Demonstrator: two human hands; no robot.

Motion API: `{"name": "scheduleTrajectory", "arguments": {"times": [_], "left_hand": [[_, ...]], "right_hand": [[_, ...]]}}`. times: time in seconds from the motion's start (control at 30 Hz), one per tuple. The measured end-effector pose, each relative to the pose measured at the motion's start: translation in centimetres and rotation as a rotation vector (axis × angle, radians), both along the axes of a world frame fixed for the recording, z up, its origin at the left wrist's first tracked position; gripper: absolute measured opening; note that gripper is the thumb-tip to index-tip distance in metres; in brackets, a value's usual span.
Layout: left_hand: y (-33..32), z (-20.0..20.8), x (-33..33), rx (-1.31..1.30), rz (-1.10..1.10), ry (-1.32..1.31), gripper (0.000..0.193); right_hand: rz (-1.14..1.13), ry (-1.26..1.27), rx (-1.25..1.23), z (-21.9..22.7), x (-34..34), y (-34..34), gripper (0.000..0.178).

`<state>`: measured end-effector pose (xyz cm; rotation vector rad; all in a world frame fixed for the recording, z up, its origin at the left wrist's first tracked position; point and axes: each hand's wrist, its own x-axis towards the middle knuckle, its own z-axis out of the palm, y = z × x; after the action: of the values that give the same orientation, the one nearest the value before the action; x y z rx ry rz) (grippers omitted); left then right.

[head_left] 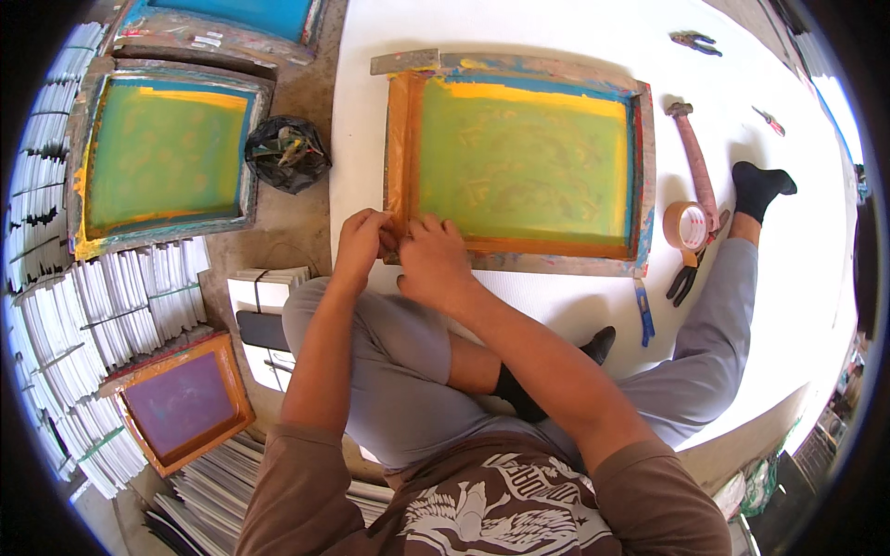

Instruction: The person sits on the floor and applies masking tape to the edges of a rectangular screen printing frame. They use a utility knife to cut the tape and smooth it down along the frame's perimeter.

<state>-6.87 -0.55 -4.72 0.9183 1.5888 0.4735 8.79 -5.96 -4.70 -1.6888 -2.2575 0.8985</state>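
Note:
A silkscreen frame with yellow-green mesh lies flat before me on a white surface. Shiny brown tape covers its left side, and more brown tape runs along the near inner edge. Both my hands meet at the near left corner. My left hand is closed, its fingertips pinched on the tape at the corner's outer side. Beside it my right hand is curled over the near edge, fingers closed against the taped corner. The fingers hide the corner itself and the tape's end.
Right of the frame lie a hammer, a tape roll, black-handled pliers and a blue utility knife. Farther off are other pliers and a screwdriver. At left stand a black bag, another green silkscreen and bundled paper stacks.

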Motion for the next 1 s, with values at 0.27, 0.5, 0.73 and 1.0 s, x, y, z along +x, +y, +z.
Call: {"name": "scheduleTrajectory", "arguments": {"times": [0.27,0.5,0.73,1.0], "left_hand": [[-0.2,-0.4,-0.4,-0.01,0.054,-0.064,0.026],[0.0,-0.5,-0.5,-0.021,0.02,-0.06,0.026],[-0.1,-0.5,-0.4,-0.022,0.038,-0.057,0.026],[0.1,-0.4,-0.1,-0.016,0.006,-0.015,0.026]], "right_hand": [[-0.07,0.04,-0.061,0.3,2.9,-0.3,0.051],[-0.132,0.097,-0.019,0.2,1.4,-1.0,0.053],[-0.075,0.017,-0.124,-0.1,2.3,-0.2,0.049],[-0.077,0.067,-0.053,-0.9,0.2,-1.1,0.05]]}}
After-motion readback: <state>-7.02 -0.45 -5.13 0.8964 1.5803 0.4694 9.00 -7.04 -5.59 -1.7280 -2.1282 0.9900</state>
